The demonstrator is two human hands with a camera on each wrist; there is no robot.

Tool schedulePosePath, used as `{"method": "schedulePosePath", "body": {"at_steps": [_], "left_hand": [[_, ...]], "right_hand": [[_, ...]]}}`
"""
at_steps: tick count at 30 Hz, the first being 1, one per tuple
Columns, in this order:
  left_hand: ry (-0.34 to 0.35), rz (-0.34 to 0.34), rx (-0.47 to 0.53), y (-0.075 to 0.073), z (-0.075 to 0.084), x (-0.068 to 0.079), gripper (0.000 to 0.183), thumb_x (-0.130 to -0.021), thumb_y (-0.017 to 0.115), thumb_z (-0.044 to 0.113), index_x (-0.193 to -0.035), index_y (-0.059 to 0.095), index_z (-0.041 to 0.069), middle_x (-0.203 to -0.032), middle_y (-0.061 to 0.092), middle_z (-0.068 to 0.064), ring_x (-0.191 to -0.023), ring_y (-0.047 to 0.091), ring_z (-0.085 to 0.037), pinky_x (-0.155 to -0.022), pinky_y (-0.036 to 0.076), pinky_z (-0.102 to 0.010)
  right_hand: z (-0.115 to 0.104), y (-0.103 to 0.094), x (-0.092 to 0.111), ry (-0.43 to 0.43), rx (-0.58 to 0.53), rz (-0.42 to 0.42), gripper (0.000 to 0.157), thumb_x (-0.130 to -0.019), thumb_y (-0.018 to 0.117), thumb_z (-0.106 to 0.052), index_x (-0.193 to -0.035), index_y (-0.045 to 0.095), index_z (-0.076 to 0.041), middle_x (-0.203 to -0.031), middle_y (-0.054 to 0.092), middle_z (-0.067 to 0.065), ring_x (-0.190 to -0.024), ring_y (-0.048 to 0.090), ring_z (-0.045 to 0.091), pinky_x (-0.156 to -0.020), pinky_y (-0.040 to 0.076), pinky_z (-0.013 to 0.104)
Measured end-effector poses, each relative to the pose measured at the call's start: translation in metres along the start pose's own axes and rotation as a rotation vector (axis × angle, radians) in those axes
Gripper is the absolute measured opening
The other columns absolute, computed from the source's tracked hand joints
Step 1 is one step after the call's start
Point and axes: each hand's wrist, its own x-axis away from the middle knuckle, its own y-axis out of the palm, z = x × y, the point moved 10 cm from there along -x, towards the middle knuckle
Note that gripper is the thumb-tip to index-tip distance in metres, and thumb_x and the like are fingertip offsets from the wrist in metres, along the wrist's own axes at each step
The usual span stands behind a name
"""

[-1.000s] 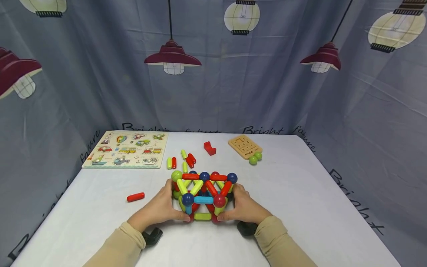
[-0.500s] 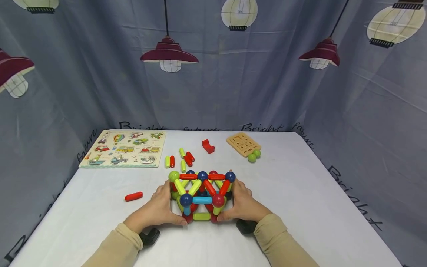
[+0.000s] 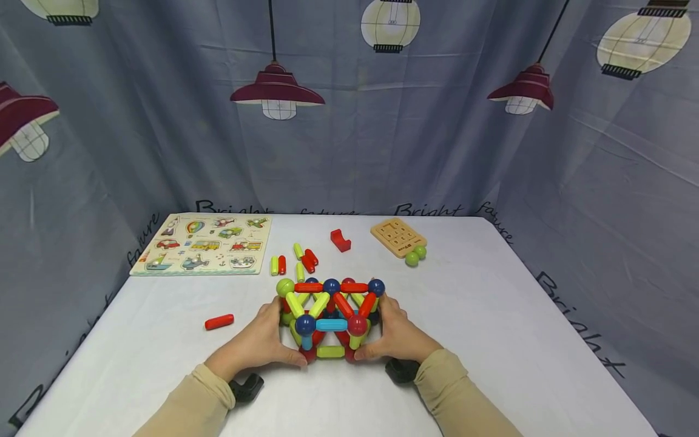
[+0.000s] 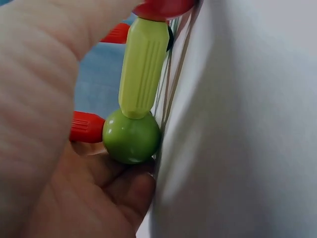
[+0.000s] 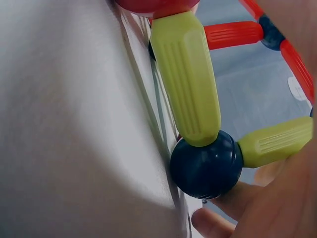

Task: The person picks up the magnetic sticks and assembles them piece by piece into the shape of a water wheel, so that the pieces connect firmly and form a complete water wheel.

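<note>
Presently, your left hand (image 3: pixel 261 341) and right hand (image 3: pixel 403 337) clamp fingers (image 4: pixel 138 192) round the ball-and-rod structure (image 3: pixel 331 325), lower centre; tabletop (image 3: pixel 491 315) extends right.

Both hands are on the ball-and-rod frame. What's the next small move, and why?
I'd probably ease the left hand and right hand gently outward. They hold the ball-and-rod frame from opposite sides, and in the wrist views its lower green ball and dark blue ball appear to sit on the table, so it likely needs no support.
</note>
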Motion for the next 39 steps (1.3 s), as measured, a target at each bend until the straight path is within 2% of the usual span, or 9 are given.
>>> {"method": "schedulePosePath", "body": {"at_steps": [3, 6, 12, 23, 31, 34, 39], "left_hand": [[0.008, -0.006, 0.0, 0.0, 0.002, 0.0, 0.149, -0.053, 0.098, 0.06, -0.162, 0.015, 0.004, -0.154, 0.043, -0.015, -0.14, 0.038, -0.031, -0.116, 0.037, -0.061], [0.008, -0.008, 0.022, 0.0, 0.002, -0.001, 0.147, -0.052, 0.098, 0.06, -0.162, 0.016, 0.007, -0.153, 0.044, -0.014, -0.139, 0.04, -0.03, -0.116, 0.036, -0.061], [0.015, 0.005, 0.067, 0.0, 0.002, -0.001, 0.145, -0.05, 0.1, 0.058, -0.161, 0.019, 0.014, -0.152, 0.046, -0.009, -0.14, 0.041, -0.03, -0.118, 0.034, -0.062], [0.013, 0.011, 0.082, -0.001, 0.0, 0.001, 0.145, -0.049, 0.1, 0.057, -0.162, 0.019, 0.018, -0.15, 0.046, -0.007, -0.14, 0.041, -0.029, -0.118, 0.034, -0.062], [0.065, 0.018, 0.138, -0.002, 0.004, 0.0, 0.143, -0.047, 0.102, 0.054, -0.161, 0.018, 0.029, -0.155, 0.045, 0.002, -0.143, 0.044, -0.023, -0.121, 0.032, -0.057], [0.076, 0.01, 0.175, -0.002, 0.005, -0.001, 0.139, -0.05, 0.102, 0.053, -0.16, 0.018, 0.033, -0.155, 0.045, 0.006, -0.141, 0.045, -0.02, -0.12, 0.033, -0.057], [0.066, 0.007, 0.183, -0.003, 0.002, -0.003, 0.14, -0.051, 0.101, 0.053, -0.16, 0.017, 0.033, -0.154, 0.047, 0.004, -0.136, 0.049, -0.02, -0.119, 0.035, -0.055]], "right_hand": [[0.001, -0.001, 0.0, 0.0, 0.017, 0.004, 0.142, -0.055, 0.095, -0.062, -0.165, 0.01, -0.033, -0.161, 0.029, 0.015, -0.142, 0.03, 0.041, -0.108, 0.035, 0.074], [0.002, -0.001, 0.001, 0.003, -0.011, 0.001, 0.141, -0.056, 0.096, -0.06, -0.165, 0.01, -0.035, -0.159, 0.031, 0.015, -0.141, 0.032, 0.04, -0.108, 0.034, 0.075], [0.002, 0.001, 0.002, 0.003, -0.06, -0.005, 0.143, -0.056, 0.097, -0.056, -0.165, 0.007, -0.036, -0.157, 0.033, 0.015, -0.142, 0.032, 0.04, -0.109, 0.032, 0.076], [0.0, 0.003, 0.001, -0.007, -0.108, -0.014, 0.143, -0.057, 0.097, -0.054, -0.165, 0.006, -0.038, -0.16, 0.031, 0.012, -0.149, 0.03, 0.036, -0.114, 0.025, 0.075], [-0.008, 0.004, -0.002, -0.1, -0.162, -0.012, 0.147, -0.057, 0.1, -0.051, -0.166, 0.002, -0.034, -0.167, 0.03, 0.0, -0.155, 0.025, 0.031, -0.122, 0.013, 0.069], [-0.009, 0.003, -0.003, -0.114, -0.167, -0.006, 0.148, -0.056, 0.1, -0.051, -0.165, 0.002, -0.036, -0.166, 0.032, -0.003, -0.155, 0.026, 0.03, -0.122, 0.013, 0.069], [-0.009, 0.001, -0.005, -0.117, -0.173, 0.014, 0.147, -0.054, 0.101, -0.051, -0.165, 0.004, -0.039, -0.164, 0.035, -0.005, -0.155, 0.027, 0.03, -0.12, 0.016, 0.071]]}}
